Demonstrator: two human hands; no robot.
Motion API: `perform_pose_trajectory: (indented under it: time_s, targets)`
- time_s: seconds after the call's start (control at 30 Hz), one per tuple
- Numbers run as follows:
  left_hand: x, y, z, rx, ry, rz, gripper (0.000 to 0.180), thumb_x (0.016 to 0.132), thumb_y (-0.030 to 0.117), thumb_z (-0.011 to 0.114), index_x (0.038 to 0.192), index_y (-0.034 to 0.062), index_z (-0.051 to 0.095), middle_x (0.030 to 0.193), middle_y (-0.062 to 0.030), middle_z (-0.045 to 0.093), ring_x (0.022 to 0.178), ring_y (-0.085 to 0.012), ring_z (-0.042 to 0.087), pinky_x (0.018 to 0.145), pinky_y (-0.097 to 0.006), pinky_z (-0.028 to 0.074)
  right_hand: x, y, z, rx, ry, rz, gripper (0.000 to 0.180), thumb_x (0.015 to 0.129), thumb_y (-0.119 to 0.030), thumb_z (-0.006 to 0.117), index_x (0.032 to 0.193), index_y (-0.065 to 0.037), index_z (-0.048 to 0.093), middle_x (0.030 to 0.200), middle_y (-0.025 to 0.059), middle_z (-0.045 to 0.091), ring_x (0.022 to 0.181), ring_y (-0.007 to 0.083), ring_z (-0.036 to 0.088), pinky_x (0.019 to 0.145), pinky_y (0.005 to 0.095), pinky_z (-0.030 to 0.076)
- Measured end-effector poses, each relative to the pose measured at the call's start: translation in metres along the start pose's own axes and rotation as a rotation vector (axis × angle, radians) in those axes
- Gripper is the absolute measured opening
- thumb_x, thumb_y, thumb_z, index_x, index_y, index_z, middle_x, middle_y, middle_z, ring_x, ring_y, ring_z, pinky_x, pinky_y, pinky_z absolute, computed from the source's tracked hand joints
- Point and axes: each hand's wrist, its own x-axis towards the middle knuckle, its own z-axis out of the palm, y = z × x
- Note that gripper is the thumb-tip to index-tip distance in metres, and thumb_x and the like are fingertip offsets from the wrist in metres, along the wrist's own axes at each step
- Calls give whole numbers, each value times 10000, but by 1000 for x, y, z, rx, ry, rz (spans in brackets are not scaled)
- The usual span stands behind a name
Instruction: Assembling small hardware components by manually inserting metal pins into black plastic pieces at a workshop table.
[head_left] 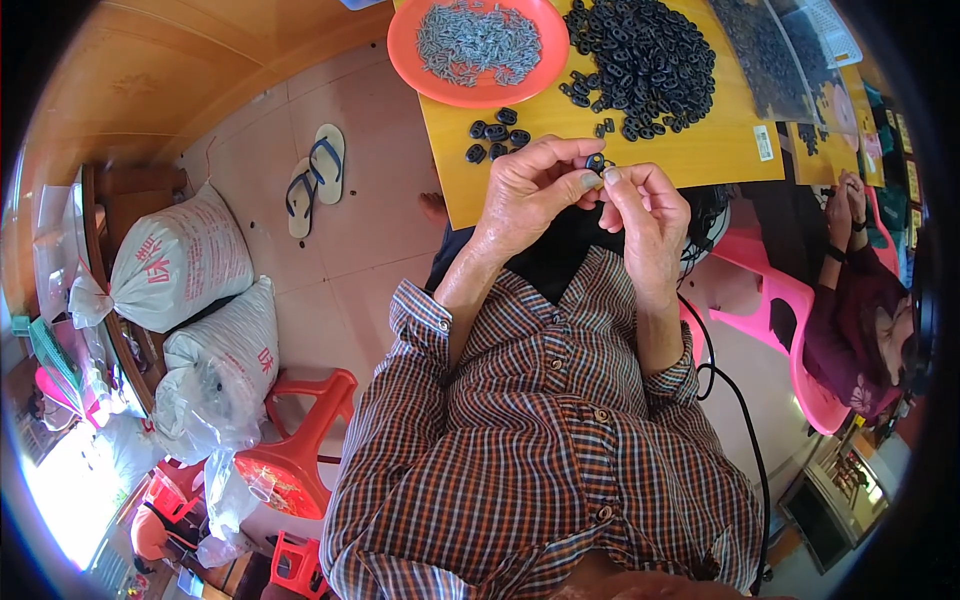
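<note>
In front of my chest, over the table's near edge, both hands meet at a small black cord lock [595, 161], an oval plastic piece with holes. My left hand [528, 198] pinches it between thumb and forefinger. The thumb and fingers of my right hand [646, 215] are closed against its other side; any smaller part between them is hidden. Several black cord locks [497, 132] lie loose just beyond my left hand. Farther off, a large heap of black plastic pieces [645, 65] is spread beside an orange-red bowl [408, 72] of small grey metal pieces [478, 42].
The yellow table [450, 185] ends just before me. Clear plastic bags of black parts [765, 60] lie at its far right. A seated person [860, 300] is on a pink chair [815, 385] to the right. White sacks [185, 260], a red stool [290, 470] and flip-flops [302, 200] are at left.
</note>
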Motion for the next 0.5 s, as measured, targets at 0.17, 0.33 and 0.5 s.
perform_pose_trajectory:
  time_s: [0.17, 0.33, 0.5]
  targets:
    - [0, 0, -2, 8, -17, 14, 300, 857, -62, 613, 1151, -6, 625, 915, -45, 600, 783, -132, 645, 723, -260, 580, -1, -2, 2, -12, 7, 12, 151, 911, -138, 603, 826, -15, 588, 675, -4, 566, 546, 36, 482, 503, 176, 364]
    - [0, 0, -3, 10, -34, 24, 294, 856, -63, 614, 1144, -9, 628, 909, -47, 597, 774, -129, 641, 716, -257, 578, -1, -3, 3, -3, 4, 12, 157, 906, -141, 609, 814, -17, 584, 675, -5, 566, 546, 36, 482, 503, 176, 364]
    - [1, 0, -6, 21, -51, 32, 292, 854, -57, 620, 1142, -12, 629, 901, -46, 598, 770, -128, 640, 715, -258, 575, -1, -1, 1, 8, -11, 10, 161, 905, -141, 614, 818, -8, 588, 687, 1, 572, 551, 38, 485, 506, 180, 370]
